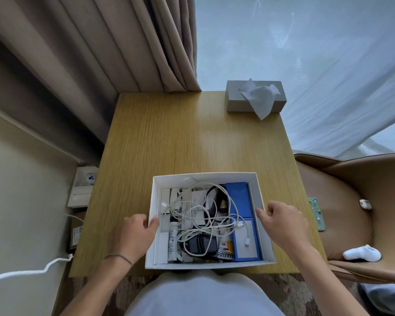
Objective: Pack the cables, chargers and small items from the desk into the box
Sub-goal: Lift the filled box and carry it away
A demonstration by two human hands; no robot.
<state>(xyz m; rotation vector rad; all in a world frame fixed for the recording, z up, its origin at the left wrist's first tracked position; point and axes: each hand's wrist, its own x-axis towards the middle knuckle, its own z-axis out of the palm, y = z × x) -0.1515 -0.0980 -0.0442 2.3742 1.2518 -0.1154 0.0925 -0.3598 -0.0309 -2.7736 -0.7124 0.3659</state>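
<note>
An open white box (205, 176) stands at the near edge of the wooden desk (183, 137). Inside lie tangled white cables (198, 213), a black charger (201, 244), blue boxes (238, 199) on the right side and small white packages (165, 197) on the left. My left hand (135, 233) rests against the box's left wall, thumb touching the rim. On the opposite side my right hand (283, 221) meets the right wall with its fingertips at the rim. Neither hand holds a loose item.
A grey tissue box (234, 103) sits at the desk's far right corner. A tan chair (351, 206) stands to the right with small white objects (361, 253) on it. Small boxes (82, 188) and a white cable (32, 270) lie left of the desk. Curtains hang behind.
</note>
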